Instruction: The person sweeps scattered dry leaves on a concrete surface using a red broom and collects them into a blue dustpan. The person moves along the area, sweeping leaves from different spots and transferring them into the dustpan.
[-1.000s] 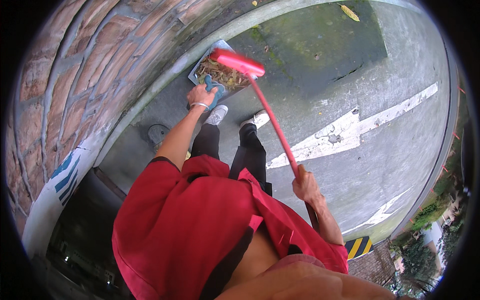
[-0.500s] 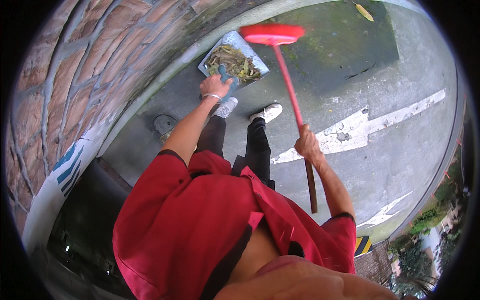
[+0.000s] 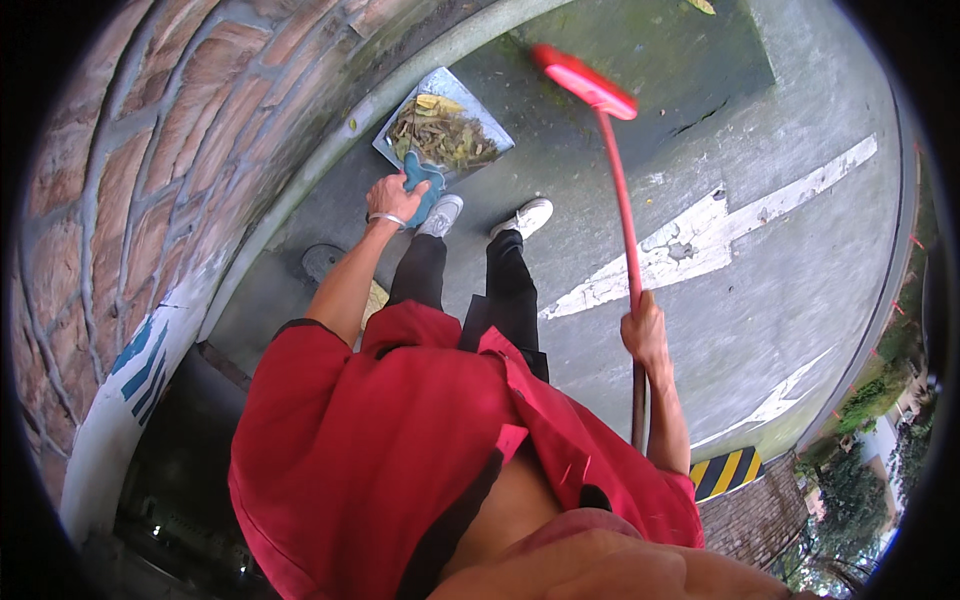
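A square, pale blue-grey dustpan (image 3: 492,122) sits close to the curb, with a heap of dry brown and yellow leaves (image 3: 445,135) in it. My left hand (image 3: 396,199) is closed at its near side, round a teal piece (image 3: 424,183); whether that is a handle or a cloth over one I cannot tell. In a fist, my right hand (image 3: 643,326) grips the pole of a broom (image 3: 622,200) at its lower part. The red broom head (image 3: 587,84) is at the far end, right of the dustpan, tilted and slightly blurred.
A stone-block wall (image 3: 180,120) and a curb (image 3: 345,160) run along the left. White paint (image 3: 690,240) marks the grey ground on the right. A yellow leaf (image 3: 702,6) lies far off. My shoes (image 3: 522,218) stand just nearer than the dustpan. A black-and-yellow striped block (image 3: 727,472) is at lower right.
The broom head has moved right, away from the dustpan, and tilted with its right end nearer me. My right hand has moved right and nearer; my left hand has shifted left and nearer.
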Motion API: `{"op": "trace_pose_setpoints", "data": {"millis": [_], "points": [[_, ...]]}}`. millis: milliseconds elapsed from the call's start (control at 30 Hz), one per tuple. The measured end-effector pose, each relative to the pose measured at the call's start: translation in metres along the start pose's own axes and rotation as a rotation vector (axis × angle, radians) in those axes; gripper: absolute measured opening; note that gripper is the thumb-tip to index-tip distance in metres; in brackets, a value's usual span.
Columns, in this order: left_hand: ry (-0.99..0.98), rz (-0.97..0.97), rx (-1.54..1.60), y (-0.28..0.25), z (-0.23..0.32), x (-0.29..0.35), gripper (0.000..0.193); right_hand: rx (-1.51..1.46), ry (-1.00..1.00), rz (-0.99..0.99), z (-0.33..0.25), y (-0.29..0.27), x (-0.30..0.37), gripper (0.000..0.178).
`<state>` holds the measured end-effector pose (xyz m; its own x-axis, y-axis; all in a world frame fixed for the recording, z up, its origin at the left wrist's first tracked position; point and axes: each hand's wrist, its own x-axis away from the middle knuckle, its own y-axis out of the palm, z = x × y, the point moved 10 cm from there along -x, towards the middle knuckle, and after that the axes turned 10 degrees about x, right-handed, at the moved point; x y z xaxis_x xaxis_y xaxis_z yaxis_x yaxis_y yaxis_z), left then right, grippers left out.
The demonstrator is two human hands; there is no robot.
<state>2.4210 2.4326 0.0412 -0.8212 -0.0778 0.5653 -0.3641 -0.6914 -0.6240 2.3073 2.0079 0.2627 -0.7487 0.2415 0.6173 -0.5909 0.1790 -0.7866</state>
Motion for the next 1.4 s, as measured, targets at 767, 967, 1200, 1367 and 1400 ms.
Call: {"op": "trace_pose_setpoints", "data": {"millis": [767, 967, 1200, 1367, 1400], "points": [[-0.179, 0.117, 0.201, -0.043, -0.151, 0.122, 0.047, -0.061, -0.430, -0.200, -0.111, -0.009, 0.010, 0.017], [-0.348, 0.336, 0.262, -0.032, -0.217, 0.176, 0.050, 0.324, -0.655, -0.198, -0.181, 0.008, -0.063, 0.023], [-0.550, 0.419, 0.457, 0.016, -0.314, 0.164, 0.053, 0.329, -0.838, -0.295, -0.298, 0.128, -0.076, 0.028], [-0.599, 0.339, 0.494, 0.012, -0.386, 0.164, 0.053, 0.129, -0.758, -0.688, -0.283, 0.137, -0.033, 0.016], [-0.604, 0.365, 0.437, 0.005, -0.395, 0.163, 0.052, 0.113, -0.754, -0.713, -0.273, 0.120, -0.018, 0.014]]}}
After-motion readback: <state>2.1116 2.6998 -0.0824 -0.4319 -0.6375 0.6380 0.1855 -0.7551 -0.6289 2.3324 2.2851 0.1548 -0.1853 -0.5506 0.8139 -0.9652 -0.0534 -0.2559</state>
